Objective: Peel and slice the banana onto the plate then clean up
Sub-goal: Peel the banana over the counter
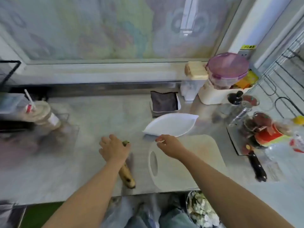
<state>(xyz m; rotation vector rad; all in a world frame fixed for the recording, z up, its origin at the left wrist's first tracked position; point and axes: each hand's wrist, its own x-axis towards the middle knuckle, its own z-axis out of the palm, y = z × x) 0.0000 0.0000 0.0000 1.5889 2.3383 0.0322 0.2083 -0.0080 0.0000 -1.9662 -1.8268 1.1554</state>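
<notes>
The banana (128,176) lay unpeeled on the counter (85,129), just left of the cutting board (197,155). Its stem end sat under the left hand (113,149), whose fingers (105,143) curled over it. The right hand (171,145) pinched the white plate (172,123) by its near rim.

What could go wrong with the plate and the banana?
The right hand pinches the white plate by one edge only, so it might slip onto the cutting board. The banana under the left hand ends near the front edge of the counter and could roll off.
</notes>
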